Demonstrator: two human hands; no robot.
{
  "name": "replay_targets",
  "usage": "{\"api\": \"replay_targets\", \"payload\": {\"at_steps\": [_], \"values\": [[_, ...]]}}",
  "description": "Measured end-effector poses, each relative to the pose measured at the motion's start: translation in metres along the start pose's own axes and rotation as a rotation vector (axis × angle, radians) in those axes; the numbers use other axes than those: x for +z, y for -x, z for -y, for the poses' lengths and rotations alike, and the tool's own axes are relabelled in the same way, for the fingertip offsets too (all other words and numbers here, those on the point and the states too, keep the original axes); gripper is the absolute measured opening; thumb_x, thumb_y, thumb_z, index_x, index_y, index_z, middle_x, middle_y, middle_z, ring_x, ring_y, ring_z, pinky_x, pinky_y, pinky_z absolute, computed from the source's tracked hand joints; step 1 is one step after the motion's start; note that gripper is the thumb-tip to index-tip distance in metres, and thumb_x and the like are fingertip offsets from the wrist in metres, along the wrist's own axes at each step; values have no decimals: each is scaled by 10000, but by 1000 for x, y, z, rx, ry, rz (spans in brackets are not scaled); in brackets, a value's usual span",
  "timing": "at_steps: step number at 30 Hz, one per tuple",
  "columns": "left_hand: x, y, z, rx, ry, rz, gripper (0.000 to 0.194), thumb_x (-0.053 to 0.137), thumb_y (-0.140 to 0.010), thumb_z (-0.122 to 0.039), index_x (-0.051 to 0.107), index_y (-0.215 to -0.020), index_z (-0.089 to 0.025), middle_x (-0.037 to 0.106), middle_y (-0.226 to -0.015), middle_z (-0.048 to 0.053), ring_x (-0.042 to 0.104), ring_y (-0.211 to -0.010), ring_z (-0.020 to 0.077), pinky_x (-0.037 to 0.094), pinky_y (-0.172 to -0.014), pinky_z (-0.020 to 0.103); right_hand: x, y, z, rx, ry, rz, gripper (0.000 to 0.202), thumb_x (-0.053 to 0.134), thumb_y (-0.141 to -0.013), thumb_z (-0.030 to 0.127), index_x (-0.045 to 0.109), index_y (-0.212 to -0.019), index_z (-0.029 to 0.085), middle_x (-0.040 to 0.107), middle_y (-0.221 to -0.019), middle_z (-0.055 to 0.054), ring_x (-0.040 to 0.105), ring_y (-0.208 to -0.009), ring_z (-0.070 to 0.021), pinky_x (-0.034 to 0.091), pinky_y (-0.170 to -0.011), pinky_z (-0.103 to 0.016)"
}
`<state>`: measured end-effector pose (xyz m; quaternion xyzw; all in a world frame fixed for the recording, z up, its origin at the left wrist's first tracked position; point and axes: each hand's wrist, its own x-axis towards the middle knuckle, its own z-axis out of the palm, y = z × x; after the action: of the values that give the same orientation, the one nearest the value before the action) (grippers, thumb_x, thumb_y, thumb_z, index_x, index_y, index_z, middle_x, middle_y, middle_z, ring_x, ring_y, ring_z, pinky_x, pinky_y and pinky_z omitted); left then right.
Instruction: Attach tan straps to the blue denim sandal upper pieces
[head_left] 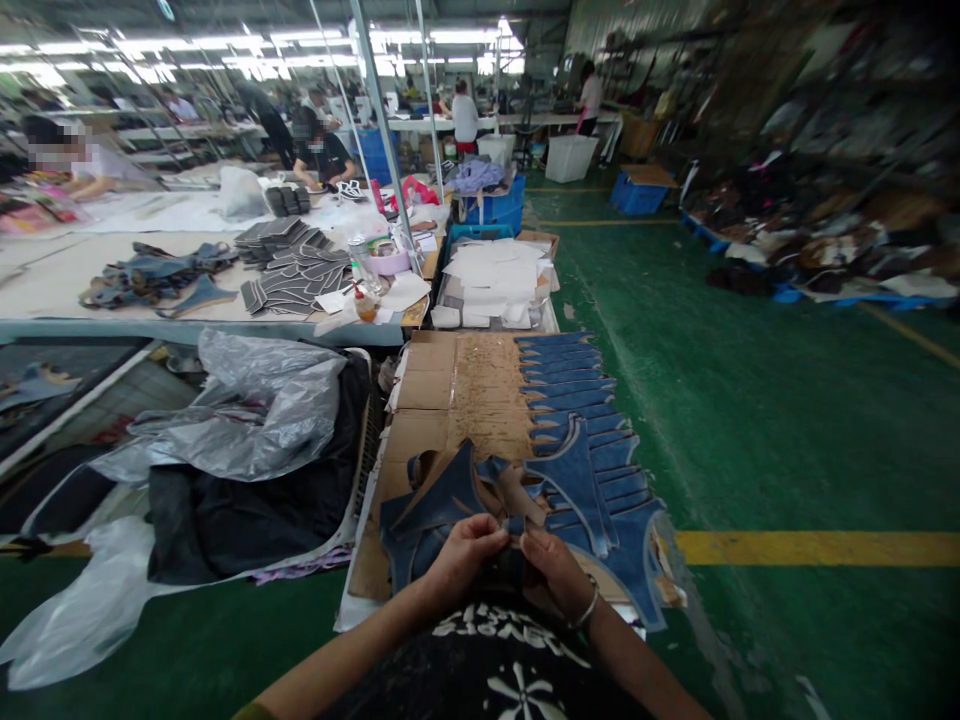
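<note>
Both my hands meet close to my body, over the near end of a cardboard-covered surface [424, 385]. My left hand [466, 550] pinches the left side of a small blue leather piece [516, 524]. On its other side my right hand [559, 570], with a bracelet at the wrist, grips the same piece between thumb and fingers. Just beyond my fingers lies a loose heap of blue leather cutouts [450, 490] with tan undersides. To the right, more blue leather pieces [566, 375] overlap in a long row along the cardboard's edge.
On the left stands a crate with black cloth [247, 520] and clear plastic [262, 400]. A worktable [45, 270] behind it bears grey cut pieces [300, 265] and more blue cutouts [157, 275]. White sheets [495, 275] lie ahead. Green floor [787, 430] stretches right. Several people work farther back.
</note>
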<state>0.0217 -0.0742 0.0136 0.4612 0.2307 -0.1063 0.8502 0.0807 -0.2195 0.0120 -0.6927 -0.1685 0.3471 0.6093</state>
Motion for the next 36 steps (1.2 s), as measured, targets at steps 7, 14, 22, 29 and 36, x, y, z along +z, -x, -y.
{"api": "replay_targets", "payload": {"at_steps": [7, 14, 22, 29, 36], "values": [[-22, -4, -7, -37, -35, -43, 330, 711, -613, -413, 543, -657, -133, 537, -501, -14, 444, -434, 73, 300, -467, 197, 10, -11, 13, 34, 262, -28, 411, 502, -766, 517, 607, -586, 163, 462, -493, 36, 394, -477, -96, 316, -461, -231], [-50, 4, -20, -23, -15, 137, 314, 634, -714, -421, 607, -782, -116, 585, -673, 29, 529, -613, 110, 390, -610, 221, 34, -20, 25, -54, 402, -100, 326, 458, -811, 404, 621, -642, 178, 575, -592, -6, 488, -567, -135, 382, -541, -250], [-66, 11, -39, 47, 21, 367, 377, 640, -727, -332, 613, -1055, -149, 606, -887, 63, 531, -850, 189, 398, -799, 297, 63, -35, 27, -3, 421, -120, 403, 474, -790, 465, 524, -515, 175, 465, -504, 30, 403, -494, -97, 291, -456, -230], [-71, 8, -31, 124, -181, 320, 234, 608, -753, -311, 702, -867, -129, 577, -878, 59, 510, -860, 193, 397, -805, 293, 55, -35, 13, 35, 307, -35, 499, 474, -782, 530, 372, -444, 177, 291, -466, 69, 270, -450, -60, 197, -418, -228], [-35, 3, -14, 42, -134, 113, 342, 622, -730, -349, 670, -999, -144, 645, -852, 68, 571, -808, 203, 444, -756, 307, 25, -35, 4, 129, -47, 170, 554, 453, -722, 659, 440, -449, 177, 372, -450, 54, 340, -415, -63, 284, -409, -216]]}}
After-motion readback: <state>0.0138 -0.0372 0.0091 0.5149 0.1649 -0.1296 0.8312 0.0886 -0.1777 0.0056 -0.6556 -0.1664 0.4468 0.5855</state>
